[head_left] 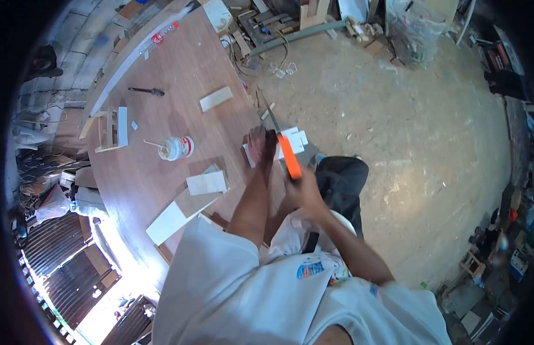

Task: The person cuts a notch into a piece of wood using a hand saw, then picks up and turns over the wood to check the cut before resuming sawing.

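Observation:
My right hand [305, 188] is wrapped round the lower end of the orange handle [289, 156] of a handsaw. The saw's thin dark blade [269, 110] points away from me, past the table's right edge. My left hand [261, 145] presses down on a white board piece [293, 141] at that edge, gripping it close beside the saw. Part of the board juts out over the floor. Where the blade meets the board is hidden by my left hand and the handle.
On the brown table [180, 75] stand a white tub [178, 148] with a stick in it and a small wooden frame [113, 129]. White board pieces [207, 183] lie near me, another strip [216, 99] farther off. A dark tool [149, 91] and a bottle [163, 34] lie beyond.

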Tool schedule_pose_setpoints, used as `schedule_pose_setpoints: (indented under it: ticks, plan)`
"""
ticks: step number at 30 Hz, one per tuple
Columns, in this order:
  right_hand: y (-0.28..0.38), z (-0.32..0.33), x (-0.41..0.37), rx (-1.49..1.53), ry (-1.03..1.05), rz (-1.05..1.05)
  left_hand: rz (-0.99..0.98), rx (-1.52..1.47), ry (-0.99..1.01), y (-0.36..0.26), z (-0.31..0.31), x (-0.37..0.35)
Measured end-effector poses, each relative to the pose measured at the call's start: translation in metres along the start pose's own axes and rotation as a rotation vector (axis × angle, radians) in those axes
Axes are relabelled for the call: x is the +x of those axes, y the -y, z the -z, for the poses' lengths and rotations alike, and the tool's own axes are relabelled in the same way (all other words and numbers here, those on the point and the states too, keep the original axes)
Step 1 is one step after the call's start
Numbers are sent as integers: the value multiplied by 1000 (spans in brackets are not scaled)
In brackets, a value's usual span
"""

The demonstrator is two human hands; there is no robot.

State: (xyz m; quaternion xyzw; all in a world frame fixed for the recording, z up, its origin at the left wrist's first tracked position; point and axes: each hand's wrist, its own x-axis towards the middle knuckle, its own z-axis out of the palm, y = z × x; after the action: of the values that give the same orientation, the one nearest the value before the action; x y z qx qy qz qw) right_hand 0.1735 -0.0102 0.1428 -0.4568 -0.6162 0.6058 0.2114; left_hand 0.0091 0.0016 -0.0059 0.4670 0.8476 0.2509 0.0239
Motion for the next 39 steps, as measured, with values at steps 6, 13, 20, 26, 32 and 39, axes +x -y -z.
schedule_pose_setpoints:
  ticks: [6, 13, 20, 26, 32, 39]
  plan:
    - [0, -15, 99, -41, 42, -23, -69, -70, -79, 9, 1, -8]
    - [31, -9, 178, 393, 303, -428, -86, 19, -102, 15, -15, 6]
    - [37, -23, 218, 368, 312, -445, 51, -31, -95, 1, -6, 9]
    - [31, -18, 197, 382, 268, -421, 48, -41, -80, 4, -9, 9]
    - [16, -5, 106, 279, 231, -166, 27, -126, -104, 3, -2, 8]
    - [-58, -25, 27, 233, 66, 16, -1, 41, -143, 22, -27, 6]
